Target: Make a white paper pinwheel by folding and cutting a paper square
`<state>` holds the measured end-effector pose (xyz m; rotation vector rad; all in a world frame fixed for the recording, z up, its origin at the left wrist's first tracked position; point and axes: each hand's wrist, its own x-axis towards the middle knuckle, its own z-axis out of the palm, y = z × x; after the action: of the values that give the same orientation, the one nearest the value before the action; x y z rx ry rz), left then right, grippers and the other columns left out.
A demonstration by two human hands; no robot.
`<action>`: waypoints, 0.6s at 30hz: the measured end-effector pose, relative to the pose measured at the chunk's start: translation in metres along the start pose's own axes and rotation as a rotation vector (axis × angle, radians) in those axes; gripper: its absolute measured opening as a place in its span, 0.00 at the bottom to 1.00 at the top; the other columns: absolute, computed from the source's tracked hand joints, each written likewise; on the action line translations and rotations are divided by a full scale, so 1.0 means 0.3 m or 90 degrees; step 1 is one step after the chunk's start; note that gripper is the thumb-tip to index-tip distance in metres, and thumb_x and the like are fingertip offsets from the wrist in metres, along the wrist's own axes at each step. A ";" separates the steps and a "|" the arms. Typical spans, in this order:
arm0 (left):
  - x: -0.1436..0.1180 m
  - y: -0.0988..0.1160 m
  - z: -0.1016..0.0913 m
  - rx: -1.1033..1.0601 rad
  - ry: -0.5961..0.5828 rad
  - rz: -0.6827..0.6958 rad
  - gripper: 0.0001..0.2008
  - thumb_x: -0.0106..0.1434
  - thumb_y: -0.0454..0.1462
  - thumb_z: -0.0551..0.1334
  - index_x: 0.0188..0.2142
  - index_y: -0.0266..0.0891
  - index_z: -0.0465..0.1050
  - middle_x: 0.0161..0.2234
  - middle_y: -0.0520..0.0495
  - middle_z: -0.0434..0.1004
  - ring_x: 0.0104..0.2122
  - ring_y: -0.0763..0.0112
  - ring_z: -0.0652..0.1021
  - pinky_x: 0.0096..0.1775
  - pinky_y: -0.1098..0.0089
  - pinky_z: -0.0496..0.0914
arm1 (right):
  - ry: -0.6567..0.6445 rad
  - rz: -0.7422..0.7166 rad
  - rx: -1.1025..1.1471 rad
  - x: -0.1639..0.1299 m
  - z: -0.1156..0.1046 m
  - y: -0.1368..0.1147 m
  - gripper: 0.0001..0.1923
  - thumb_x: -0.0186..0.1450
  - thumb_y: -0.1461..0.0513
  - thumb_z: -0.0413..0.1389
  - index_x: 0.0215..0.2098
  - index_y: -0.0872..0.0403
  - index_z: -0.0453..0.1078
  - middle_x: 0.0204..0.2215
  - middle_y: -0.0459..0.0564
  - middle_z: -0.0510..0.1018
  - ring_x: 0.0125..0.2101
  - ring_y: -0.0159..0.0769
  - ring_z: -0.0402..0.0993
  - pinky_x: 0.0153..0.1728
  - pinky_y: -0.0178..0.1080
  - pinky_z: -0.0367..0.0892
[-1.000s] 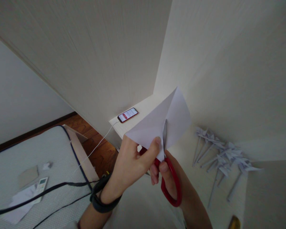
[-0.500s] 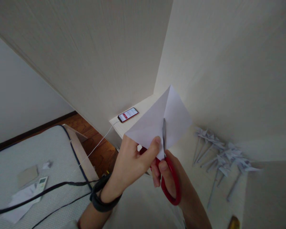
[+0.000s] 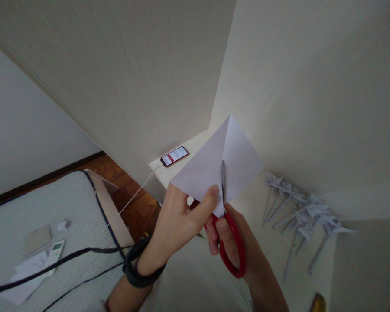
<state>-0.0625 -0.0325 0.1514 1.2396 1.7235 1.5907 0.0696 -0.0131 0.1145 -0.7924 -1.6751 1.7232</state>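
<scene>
A creased square of white paper (image 3: 203, 167) is pinched in my left hand (image 3: 182, 221), the thumb on top near its lower corner and the other fingers beneath. My right hand (image 3: 232, 236) grips a pair of red-handled scissors (image 3: 241, 255), thumb and fingers in the loops. One blade lies over the paper along a crease, its tip short of the middle; the other blade is hidden underneath. A dark band circles my left wrist.
Several paper pinwheels (image 3: 302, 208) on sticks lie on the white surface at right. A lit phone (image 3: 174, 156) with a white cable rests on the ledge. On the mattress (image 3: 81, 208) are a remote (image 3: 56, 255), paper sheets (image 3: 26, 281) and black cords. Pale panels stand close ahead.
The paper's top corner has tilted slightly left. Both hands and the scissors hold nearly the same place.
</scene>
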 end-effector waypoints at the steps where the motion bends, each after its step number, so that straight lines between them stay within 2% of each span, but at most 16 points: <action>1: 0.000 0.000 0.000 0.000 -0.002 -0.004 0.05 0.59 0.38 0.64 0.33 0.39 0.73 0.31 0.50 0.77 0.30 0.70 0.76 0.31 0.73 0.71 | -0.002 0.000 -0.002 0.000 0.000 -0.001 0.26 0.66 0.38 0.47 0.28 0.51 0.59 0.14 0.39 0.63 0.13 0.27 0.59 0.16 0.32 0.55; 10: -0.004 0.007 -0.004 0.005 -0.002 -0.007 0.04 0.59 0.38 0.63 0.32 0.40 0.72 0.29 0.51 0.76 0.29 0.70 0.76 0.30 0.73 0.71 | -0.012 0.008 0.012 0.000 -0.003 0.003 0.27 0.65 0.38 0.47 0.29 0.52 0.60 0.15 0.39 0.64 0.13 0.27 0.60 0.16 0.32 0.55; 15: 0.004 0.012 -0.002 -0.017 -0.003 0.004 0.03 0.59 0.37 0.63 0.30 0.40 0.72 0.26 0.54 0.76 0.24 0.73 0.75 0.25 0.76 0.70 | -0.002 0.017 0.012 -0.001 -0.003 -0.009 0.27 0.64 0.38 0.49 0.28 0.51 0.60 0.14 0.38 0.63 0.13 0.27 0.58 0.16 0.32 0.56; 18: 0.011 0.014 0.001 -0.035 0.024 0.029 0.02 0.59 0.37 0.64 0.32 0.41 0.73 0.28 0.54 0.79 0.27 0.72 0.77 0.30 0.74 0.72 | 0.006 0.024 -0.003 0.004 -0.002 -0.017 0.28 0.62 0.36 0.50 0.28 0.52 0.62 0.13 0.38 0.63 0.13 0.27 0.57 0.16 0.32 0.55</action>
<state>-0.0626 -0.0300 0.1559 1.2380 1.6737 1.6862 0.0693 -0.0118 0.1196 -0.8386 -1.6681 1.7387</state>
